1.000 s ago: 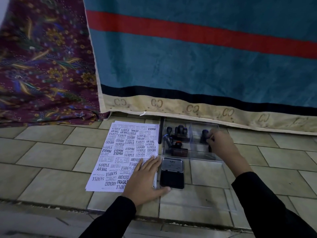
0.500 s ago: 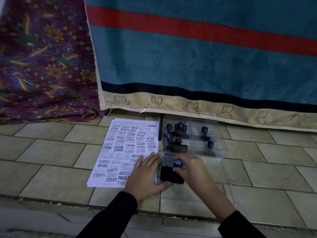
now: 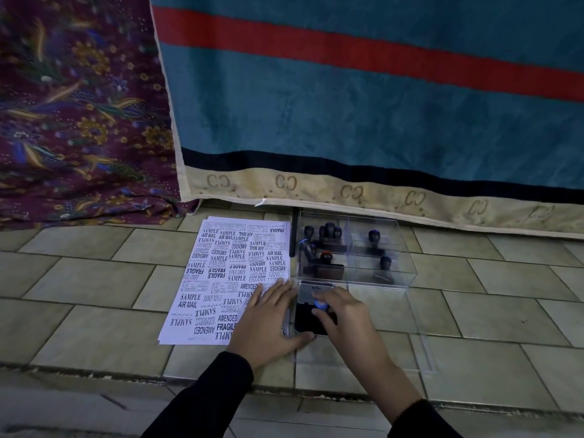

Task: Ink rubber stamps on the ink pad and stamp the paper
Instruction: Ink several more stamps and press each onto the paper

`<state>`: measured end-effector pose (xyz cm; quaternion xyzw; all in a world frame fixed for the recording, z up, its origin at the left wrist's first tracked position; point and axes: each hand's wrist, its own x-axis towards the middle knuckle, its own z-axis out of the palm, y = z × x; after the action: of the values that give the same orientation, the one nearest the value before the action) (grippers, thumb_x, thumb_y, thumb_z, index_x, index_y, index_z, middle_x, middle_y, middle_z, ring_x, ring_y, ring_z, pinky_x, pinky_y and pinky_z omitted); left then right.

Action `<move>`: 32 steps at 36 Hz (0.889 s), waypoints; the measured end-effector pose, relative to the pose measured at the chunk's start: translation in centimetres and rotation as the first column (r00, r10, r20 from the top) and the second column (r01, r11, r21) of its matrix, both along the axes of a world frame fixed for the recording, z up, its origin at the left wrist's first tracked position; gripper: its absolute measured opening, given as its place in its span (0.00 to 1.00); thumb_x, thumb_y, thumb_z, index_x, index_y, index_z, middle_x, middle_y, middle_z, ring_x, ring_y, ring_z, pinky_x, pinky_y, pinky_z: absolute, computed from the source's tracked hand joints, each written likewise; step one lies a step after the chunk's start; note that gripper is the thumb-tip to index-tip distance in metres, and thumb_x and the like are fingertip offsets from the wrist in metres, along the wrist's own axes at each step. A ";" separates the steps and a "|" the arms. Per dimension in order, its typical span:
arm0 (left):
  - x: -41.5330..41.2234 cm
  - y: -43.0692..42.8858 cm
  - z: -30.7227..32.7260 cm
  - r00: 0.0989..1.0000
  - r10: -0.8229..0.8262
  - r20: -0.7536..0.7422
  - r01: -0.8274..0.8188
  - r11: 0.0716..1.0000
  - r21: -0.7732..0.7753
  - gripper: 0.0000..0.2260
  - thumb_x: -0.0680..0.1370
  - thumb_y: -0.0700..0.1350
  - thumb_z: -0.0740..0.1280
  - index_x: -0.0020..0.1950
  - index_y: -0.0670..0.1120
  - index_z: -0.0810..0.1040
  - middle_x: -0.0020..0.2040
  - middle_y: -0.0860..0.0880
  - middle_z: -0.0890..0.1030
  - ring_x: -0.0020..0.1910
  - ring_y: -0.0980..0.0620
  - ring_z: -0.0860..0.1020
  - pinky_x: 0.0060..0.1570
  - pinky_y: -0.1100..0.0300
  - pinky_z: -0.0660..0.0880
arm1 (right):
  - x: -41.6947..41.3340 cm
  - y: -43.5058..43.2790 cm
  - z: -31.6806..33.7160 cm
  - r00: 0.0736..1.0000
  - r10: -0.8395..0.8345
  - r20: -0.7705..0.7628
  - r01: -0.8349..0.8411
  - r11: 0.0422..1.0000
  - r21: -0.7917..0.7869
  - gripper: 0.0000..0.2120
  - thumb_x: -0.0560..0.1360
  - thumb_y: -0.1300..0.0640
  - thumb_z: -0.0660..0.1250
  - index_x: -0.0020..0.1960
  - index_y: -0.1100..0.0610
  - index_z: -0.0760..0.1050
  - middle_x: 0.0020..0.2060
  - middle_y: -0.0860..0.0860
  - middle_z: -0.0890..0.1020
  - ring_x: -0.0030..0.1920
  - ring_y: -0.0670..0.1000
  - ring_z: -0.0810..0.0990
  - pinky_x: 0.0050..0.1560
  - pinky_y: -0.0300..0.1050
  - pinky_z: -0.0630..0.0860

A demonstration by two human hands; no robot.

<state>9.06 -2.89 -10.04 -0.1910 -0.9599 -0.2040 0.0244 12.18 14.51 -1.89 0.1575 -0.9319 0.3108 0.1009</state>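
A white paper sheet covered with many black stamp prints lies on the tiled floor. My left hand rests flat on its lower right corner, fingers spread, thumb near the ink pad. The open black ink pad lies just right of the paper, its lid raised at the far side. My right hand grips a stamp with a blue knob and holds it down on the pad. Behind stands a clear plastic box with several dark-handled stamps inside.
A teal blanket with a red stripe and beige hem hangs close behind the box. A maroon patterned cloth lies at the left. The box's clear lid lies on the tiles to the right of my hands. A floor step edge runs near me.
My right hand left the box with a blue-knobbed stamp and came to the ink pad, where it now presses the stamp. My left hand stayed on the paper.
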 end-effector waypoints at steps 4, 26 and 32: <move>0.0 0.0 0.0 1.000 -0.003 0.003 0.003 1.000 0.004 0.45 0.69 0.79 0.50 0.79 0.55 0.51 0.79 0.60 0.50 0.76 0.65 0.41 0.77 0.55 0.38 | -0.1 0.1 -0.1 1.000 0.000 0.007 0.000 1.000 -0.018 0.11 0.70 0.65 0.71 0.52 0.61 0.81 0.46 0.55 0.82 0.45 0.51 0.82 0.50 0.40 0.78; -0.1 -0.3 0.1 0.999 -0.026 0.028 0.025 1.000 0.015 0.47 0.67 0.79 0.54 0.79 0.56 0.48 0.78 0.62 0.47 0.76 0.67 0.40 0.76 0.55 0.37 | -0.4 0.7 -0.1 1.000 -0.011 0.011 0.012 0.999 -0.040 0.15 0.74 0.61 0.69 0.60 0.58 0.77 0.52 0.52 0.80 0.51 0.48 0.80 0.56 0.40 0.77; -0.1 -0.3 0.1 0.999 -0.031 0.029 0.030 0.999 0.014 0.47 0.67 0.79 0.55 0.79 0.55 0.48 0.78 0.62 0.47 0.76 0.66 0.40 0.76 0.55 0.38 | -0.4 0.3 -0.3 1.000 -0.001 0.001 0.001 1.000 -0.027 0.13 0.72 0.62 0.70 0.57 0.59 0.79 0.49 0.53 0.81 0.48 0.49 0.81 0.53 0.39 0.77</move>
<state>8.95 -3.14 -9.97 -0.2024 -0.9557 -0.2136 0.0085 11.75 14.78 -2.21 0.1553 -0.9278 0.3232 0.1026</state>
